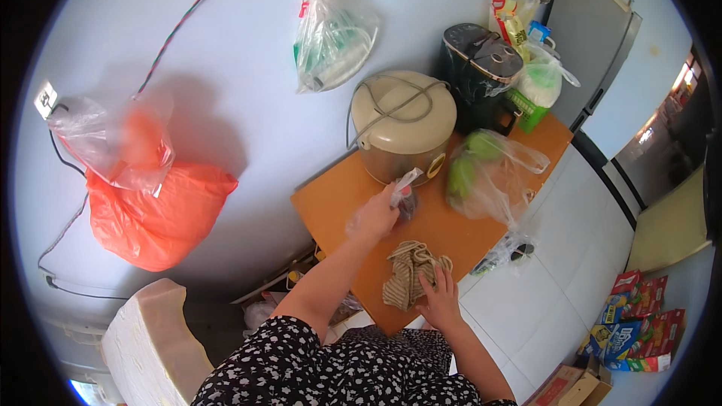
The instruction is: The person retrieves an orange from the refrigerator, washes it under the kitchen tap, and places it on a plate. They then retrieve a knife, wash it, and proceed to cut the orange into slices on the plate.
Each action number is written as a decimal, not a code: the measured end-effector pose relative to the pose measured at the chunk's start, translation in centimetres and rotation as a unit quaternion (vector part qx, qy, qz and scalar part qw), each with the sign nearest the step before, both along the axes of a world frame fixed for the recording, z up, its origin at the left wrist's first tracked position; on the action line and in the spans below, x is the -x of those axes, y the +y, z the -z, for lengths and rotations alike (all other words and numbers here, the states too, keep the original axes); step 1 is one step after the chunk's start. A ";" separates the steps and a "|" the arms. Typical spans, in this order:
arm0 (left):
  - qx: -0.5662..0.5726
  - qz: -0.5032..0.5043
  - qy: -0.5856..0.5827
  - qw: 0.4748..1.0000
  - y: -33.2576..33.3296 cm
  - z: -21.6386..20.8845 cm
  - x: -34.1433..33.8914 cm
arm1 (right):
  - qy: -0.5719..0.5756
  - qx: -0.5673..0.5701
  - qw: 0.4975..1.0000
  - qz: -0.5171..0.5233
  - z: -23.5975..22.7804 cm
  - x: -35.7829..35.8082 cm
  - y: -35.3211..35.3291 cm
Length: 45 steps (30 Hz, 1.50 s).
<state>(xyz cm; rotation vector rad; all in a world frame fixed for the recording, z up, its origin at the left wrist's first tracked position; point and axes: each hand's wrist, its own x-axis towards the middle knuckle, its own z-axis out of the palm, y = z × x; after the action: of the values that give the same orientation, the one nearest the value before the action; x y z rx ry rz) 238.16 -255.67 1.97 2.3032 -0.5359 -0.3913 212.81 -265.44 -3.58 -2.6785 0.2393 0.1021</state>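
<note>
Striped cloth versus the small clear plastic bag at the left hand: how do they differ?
The striped cloth is opaque, banded in brown and beige; the small clear plastic bag is see-through, with something dark inside. The cloth lies crumpled at the table's near end under the right hand; the bag is by the cooker, at the left hand. Both look soft.

An orange-brown table (327,203): a beige cooker (402,134) and black appliance (470,79) along the back, green basket (529,110) far right, clear bag (492,180) in front, crumpled striped cloth (408,274) nearest.
</note>
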 end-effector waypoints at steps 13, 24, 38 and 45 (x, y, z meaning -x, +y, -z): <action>0.449 -0.300 0.221 0.812 7.0 2.6 -6.2 | 0.104 0.004 0.990 -0.090 2.7 -5.2 -3.1; 0.428 -0.266 0.139 0.853 10.3 5.6 -15.7 | 0.110 0.001 0.990 -0.087 3.9 -5.7 -3.3; 0.382 -0.166 0.203 0.886 9.5 3.7 -17.6 | 0.076 -0.015 0.995 -0.066 3.5 -5.5 -2.6; 0.165 -0.082 0.020 0.983 12.2 3.2 -17.4 | 0.064 -0.006 0.996 -0.061 4.4 -5.4 -2.5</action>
<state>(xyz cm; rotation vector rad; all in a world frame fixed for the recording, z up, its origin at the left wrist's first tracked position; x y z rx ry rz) 255.52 -243.49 -1.27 1.9970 -0.3580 -0.2479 218.24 -267.94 -8.02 -2.6766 0.1130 0.3120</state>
